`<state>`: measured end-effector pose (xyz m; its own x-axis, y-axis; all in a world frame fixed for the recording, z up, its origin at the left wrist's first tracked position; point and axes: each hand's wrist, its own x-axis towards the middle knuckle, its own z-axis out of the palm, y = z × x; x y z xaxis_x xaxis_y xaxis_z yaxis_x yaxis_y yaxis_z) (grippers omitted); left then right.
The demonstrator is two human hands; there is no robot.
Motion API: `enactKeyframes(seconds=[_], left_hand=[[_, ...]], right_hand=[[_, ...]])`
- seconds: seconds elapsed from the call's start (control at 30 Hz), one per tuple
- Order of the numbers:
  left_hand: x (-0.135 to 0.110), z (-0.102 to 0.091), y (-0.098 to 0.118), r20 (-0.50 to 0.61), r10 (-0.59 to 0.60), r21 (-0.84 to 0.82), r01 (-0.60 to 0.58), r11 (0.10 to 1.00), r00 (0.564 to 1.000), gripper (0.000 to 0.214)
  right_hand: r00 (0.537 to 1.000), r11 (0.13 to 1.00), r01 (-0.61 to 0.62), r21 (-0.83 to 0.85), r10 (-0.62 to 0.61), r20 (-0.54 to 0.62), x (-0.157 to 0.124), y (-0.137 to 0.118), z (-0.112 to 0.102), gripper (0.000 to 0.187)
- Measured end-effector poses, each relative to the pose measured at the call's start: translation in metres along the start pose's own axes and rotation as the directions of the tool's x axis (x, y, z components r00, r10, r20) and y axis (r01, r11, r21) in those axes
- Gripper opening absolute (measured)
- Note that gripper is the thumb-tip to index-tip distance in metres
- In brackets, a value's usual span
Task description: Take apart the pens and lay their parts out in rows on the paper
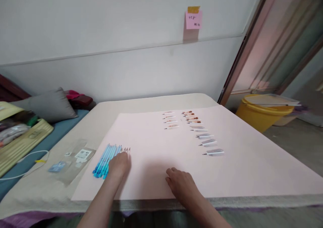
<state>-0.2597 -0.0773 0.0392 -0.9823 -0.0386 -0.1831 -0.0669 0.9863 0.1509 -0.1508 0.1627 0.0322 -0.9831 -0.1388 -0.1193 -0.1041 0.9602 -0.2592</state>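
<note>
My left hand (pixel 119 165) lies on a row of several blue pens (pixel 104 160) at the left of a pale pink sheet (pixel 239 160); its fingers are curled over the pens' right side, and thin pen tips (pixel 127 150) stick out past them. My right hand (pixel 180 184) rests on the sheet near the front edge, fingers loosely bent, holding nothing. Farther back lie two rows of small pen parts: short pieces (pixel 171 120) and a longer row of caps and refills (pixel 202 132).
An opened clear plastic packet (pixel 75 159) lies left of the pens on the beige tablecloth (pixel 37 191). A grey pillow (pixel 47 105) and clutter sit at far left. A yellow bucket (pixel 264 115) stands at right. A pink sticky note (pixel 193 19) hangs on the wall.
</note>
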Motion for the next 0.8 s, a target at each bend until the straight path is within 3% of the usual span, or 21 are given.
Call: enactKeyframes(seconds=[0.2, 0.27, 0.33, 0.4, 0.47, 0.53, 0.57, 0.63, 0.8], left_hand=[[0.000, 0.002, 0.020, 0.017, 0.007, -0.143, -0.005, 0.990, 1.000, 0.010], [-0.005, 0.001, 0.033, 0.057, 0.061, -0.256, -0.044, 0.966, 0.996, 0.012], [-0.013, 0.002, 0.051, 0.111, 0.143, -0.389, -0.089, 0.917, 0.983, 0.015], [-0.024, 0.004, 0.071, 0.186, 0.230, -0.624, -0.066, 0.778, 0.955, 0.019], [-0.035, 0.008, 0.089, 0.272, 0.311, -0.873, 0.098, 0.478, 0.911, 0.020], [-0.043, 0.012, 0.102, 0.323, 0.377, -0.939, 0.246, 0.239, 0.868, 0.021], [-0.046, 0.013, 0.107, 0.338, 0.395, -0.940, 0.283, 0.191, 0.855, 0.020], [-0.048, 0.014, 0.113, 0.340, 0.402, -0.940, 0.319, 0.121, 0.850, 0.019], [-0.044, 0.011, 0.116, 0.339, 0.344, -0.902, 0.406, -0.144, 0.875, 0.021]], right_hand=[[0.998, 0.999, -0.021, 0.041, 0.023, -0.050, -0.005, 0.000, -0.001, 0.018], [0.996, 0.988, -0.040, 0.152, 0.052, -0.077, -0.006, 0.001, -0.004, 0.021], [0.991, 0.919, -0.058, 0.389, 0.101, -0.091, -0.006, 0.002, -0.007, 0.023], [0.987, 0.720, -0.082, 0.689, 0.153, -0.042, -0.003, 0.002, -0.009, 0.025], [0.985, 0.424, -0.106, 0.900, 0.166, 0.038, 0.000, 0.002, -0.011, 0.029], [0.984, 0.175, -0.110, 0.978, 0.155, 0.083, 0.002, 0.001, -0.012, 0.035], [0.985, 0.093, -0.098, 0.991, 0.153, 0.083, 0.002, 0.002, -0.013, 0.036], [0.985, -0.004, -0.070, 0.998, 0.156, 0.070, 0.001, 0.003, -0.014, 0.033], [0.986, -0.128, -0.121, 0.984, 0.102, 0.134, -0.003, 0.007, -0.017, 0.019]])
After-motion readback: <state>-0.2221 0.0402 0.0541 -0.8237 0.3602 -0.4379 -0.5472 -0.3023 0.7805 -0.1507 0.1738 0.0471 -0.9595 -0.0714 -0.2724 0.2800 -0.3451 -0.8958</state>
